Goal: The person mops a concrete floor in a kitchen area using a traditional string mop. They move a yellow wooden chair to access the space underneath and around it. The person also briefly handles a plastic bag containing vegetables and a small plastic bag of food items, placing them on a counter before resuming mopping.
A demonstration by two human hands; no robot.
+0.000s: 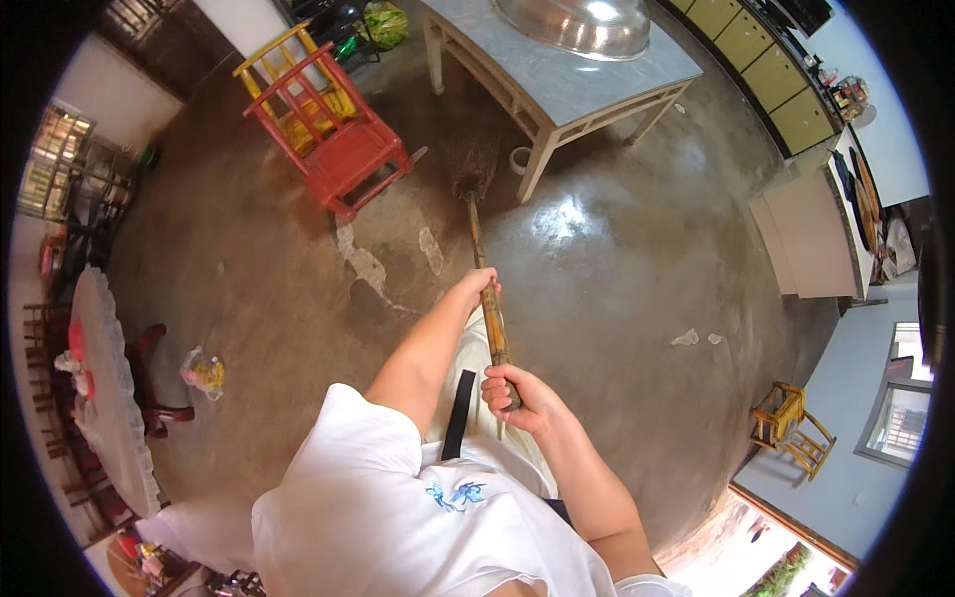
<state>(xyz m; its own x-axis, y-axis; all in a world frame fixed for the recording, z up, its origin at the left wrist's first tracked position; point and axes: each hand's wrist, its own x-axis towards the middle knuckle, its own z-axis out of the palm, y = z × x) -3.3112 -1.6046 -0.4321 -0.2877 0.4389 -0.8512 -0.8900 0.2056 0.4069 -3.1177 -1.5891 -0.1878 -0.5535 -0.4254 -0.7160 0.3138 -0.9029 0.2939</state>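
Observation:
A long-handled broom [477, 234] slants away from me, its dark bristle head on the floor between a red chair and a table. My left hand [481, 282] is closed round the middle of the wooden handle. Nearer my body, my right hand [519, 396] grips the handle close to its end. The bristles look thin and spread, blurred against the dark floor. The red chair [353, 154] stands left of the broom head, with a yellow chair [298, 85] behind it.
At the far side stands a table [567, 95] with a large metal dome [587, 25] on it; a white round thing [519, 159] lies by its leg. A plastic bag [206, 374] sits on the floor at left, near a round table [104, 388]. A small chair [791, 423] is at right.

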